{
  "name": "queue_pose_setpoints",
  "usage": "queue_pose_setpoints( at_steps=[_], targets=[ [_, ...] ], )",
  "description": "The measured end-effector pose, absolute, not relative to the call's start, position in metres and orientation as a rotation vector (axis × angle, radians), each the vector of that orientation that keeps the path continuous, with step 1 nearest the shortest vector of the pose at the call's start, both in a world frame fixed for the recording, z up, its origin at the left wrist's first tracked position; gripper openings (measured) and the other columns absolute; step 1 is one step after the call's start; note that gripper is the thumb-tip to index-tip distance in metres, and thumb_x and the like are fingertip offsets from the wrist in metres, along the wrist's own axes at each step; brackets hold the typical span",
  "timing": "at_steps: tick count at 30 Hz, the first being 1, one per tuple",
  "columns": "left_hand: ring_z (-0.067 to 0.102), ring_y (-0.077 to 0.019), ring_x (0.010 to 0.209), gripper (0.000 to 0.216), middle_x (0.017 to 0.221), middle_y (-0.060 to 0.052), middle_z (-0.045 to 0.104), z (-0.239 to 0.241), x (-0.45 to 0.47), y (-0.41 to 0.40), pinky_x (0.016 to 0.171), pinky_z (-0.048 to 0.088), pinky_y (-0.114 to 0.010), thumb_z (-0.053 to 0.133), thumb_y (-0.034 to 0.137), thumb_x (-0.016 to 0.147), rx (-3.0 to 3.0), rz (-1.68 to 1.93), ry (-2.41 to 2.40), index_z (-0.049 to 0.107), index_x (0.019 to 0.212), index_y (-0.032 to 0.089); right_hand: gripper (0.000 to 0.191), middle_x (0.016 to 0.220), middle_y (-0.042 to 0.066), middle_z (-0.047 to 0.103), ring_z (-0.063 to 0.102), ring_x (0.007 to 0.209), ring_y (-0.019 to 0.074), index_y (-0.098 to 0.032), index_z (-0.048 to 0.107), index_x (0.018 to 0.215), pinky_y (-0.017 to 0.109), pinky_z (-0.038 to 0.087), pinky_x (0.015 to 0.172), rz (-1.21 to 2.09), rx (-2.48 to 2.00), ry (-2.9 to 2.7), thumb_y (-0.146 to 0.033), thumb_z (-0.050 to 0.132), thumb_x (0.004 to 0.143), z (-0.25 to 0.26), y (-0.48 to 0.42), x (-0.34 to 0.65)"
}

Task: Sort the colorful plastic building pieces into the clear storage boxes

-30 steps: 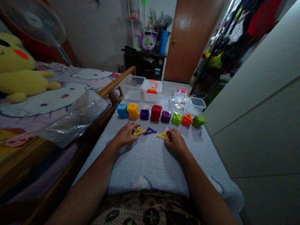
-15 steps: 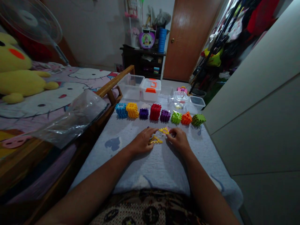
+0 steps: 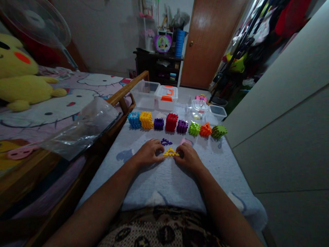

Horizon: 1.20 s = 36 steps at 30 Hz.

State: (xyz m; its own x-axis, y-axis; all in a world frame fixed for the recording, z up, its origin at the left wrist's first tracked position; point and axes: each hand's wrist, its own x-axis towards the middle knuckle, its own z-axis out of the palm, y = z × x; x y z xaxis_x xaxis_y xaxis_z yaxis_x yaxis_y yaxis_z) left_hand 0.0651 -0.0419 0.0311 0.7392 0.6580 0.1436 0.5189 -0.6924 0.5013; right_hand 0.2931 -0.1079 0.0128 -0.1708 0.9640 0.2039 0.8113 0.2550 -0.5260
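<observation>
My left hand [image 3: 149,153] and my right hand [image 3: 188,157] rest on a pale cloth [image 3: 164,178], fingers curled around a yellow toothed piece [image 3: 171,152] that stands between them. Both hands pinch it from either side. Just beyond lie a loose purple toothed piece [image 3: 166,141] and a pink piece [image 3: 185,141]. Farther back stands a row of toothed plastic cubes: blue [image 3: 134,120], yellow [image 3: 146,120], purple [image 3: 158,124], red [image 3: 171,122], another purple [image 3: 182,126], light green [image 3: 194,128], orange [image 3: 205,130] and dark green [image 3: 218,131].
Clear plastic boxes [image 3: 144,94], one with an orange latch [image 3: 166,97], sit behind the cubes. A wooden bed frame [image 3: 123,94] with a clear plastic bag [image 3: 84,127] and a yellow plush toy [image 3: 23,79] lies to the left. A grey wall [image 3: 282,120] closes the right.
Both hands came together from apart. The two yellow pieces they each held a second ago are now one upright yellow shape between my fingers. The purple piece stayed on the cloth.
</observation>
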Motion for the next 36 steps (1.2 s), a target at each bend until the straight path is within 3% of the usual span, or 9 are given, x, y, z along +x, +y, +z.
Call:
queue_pose_setpoints(
  at_steps=[5, 21, 27, 36],
  targets=[
    [0.058, -0.0215, 0.089, 0.010, 0.086, -0.006, 0.065, 0.033, 0.070, -0.046, 0.081, 0.045, -0.033, 0.071, 0.026, 0.080, 2.547, 0.391, 0.923, 0.071, 0.085, 0.018, 0.004, 0.078, 0.002, 0.055, 0.050, 0.075, 0.0160, -0.018, 0.063, 0.078, 0.028, 0.038, 0.069, 0.439, -1.615, -2.079, -0.016, 0.065, 0.077, 0.013, -0.108, 0.298],
    [0.060, -0.0229, 0.085, 0.010, 0.081, -0.007, 0.067, 0.029, 0.070, -0.048, 0.078, 0.047, -0.035, 0.066, 0.026, 0.084, 2.635, 0.360, 0.975, 0.072, 0.080, 0.019, 0.003, 0.075, 0.001, 0.056, 0.050, 0.071, 0.0152, -0.018, 0.064, 0.076, 0.028, 0.039, 0.070, 0.420, -1.544, -2.096, -0.017, 0.066, 0.078, 0.009, -0.105, 0.297],
    [0.061, -0.0218, 0.085, 0.011, 0.084, -0.007, 0.069, 0.052, 0.054, -0.045, 0.080, 0.047, -0.035, 0.064, 0.025, 0.084, 2.631, 0.442, 1.035, 0.073, 0.083, 0.019, 0.013, 0.089, 0.005, 0.060, 0.056, 0.082, 0.0178, -0.016, 0.065, 0.093, 0.031, 0.045, 0.075, 0.478, -1.483, -1.942, -0.022, 0.064, 0.081, 0.012, -0.106, 0.305],
    [0.065, -0.0198, 0.083, 0.017, 0.087, -0.006, 0.073, 0.105, 0.028, -0.003, 0.078, 0.048, -0.030, 0.063, 0.030, 0.081, 2.429, 0.803, 1.644, 0.073, 0.080, 0.017, 0.008, 0.086, 0.005, 0.057, 0.055, 0.080, 0.0183, -0.017, 0.064, 0.087, 0.032, 0.045, 0.073, 0.460, -1.487, -1.949, -0.018, 0.058, 0.081, 0.008, -0.105, 0.307]
  ],
)
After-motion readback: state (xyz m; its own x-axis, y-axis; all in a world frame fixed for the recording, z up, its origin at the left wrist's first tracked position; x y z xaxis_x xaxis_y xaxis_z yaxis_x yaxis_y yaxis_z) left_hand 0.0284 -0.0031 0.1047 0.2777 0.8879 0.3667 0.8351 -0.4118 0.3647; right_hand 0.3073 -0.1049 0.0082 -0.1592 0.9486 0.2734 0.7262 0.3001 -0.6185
